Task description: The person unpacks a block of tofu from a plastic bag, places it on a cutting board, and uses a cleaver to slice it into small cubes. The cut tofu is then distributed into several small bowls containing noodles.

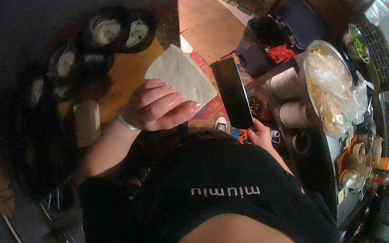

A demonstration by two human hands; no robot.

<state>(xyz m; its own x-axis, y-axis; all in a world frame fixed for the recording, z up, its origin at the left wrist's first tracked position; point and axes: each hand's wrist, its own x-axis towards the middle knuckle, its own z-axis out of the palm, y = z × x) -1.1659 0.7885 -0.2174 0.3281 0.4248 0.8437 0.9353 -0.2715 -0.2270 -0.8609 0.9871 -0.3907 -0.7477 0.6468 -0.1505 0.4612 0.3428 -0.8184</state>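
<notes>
My left hand (160, 106), with a metal bracelet at its wrist, holds up a pale, flat, four-sided slab (181, 77), perhaps tofu or dough. Its fingers lie along the near edge; the thumb's exact place is hidden. At the right, low beside my body, my right hand (260, 134) grips a broad dark cleaver (232, 95) by its handle, the blade pointing away from me. Hand and cleaver are apart from the slab. Beyond my left forearm a whitish block (87, 121) stands on or by a wooden surface (127, 74).
Several dark bowls (106, 31) with pale contents stand at upper left. At right, a counter carries a large metal bowl (329, 88) with plastic-wrapped food and several jars. White rolls (292, 116) sit under it. Bins and a red bag (281, 54) are beyond; cardboard (208, 21) lies at top.
</notes>
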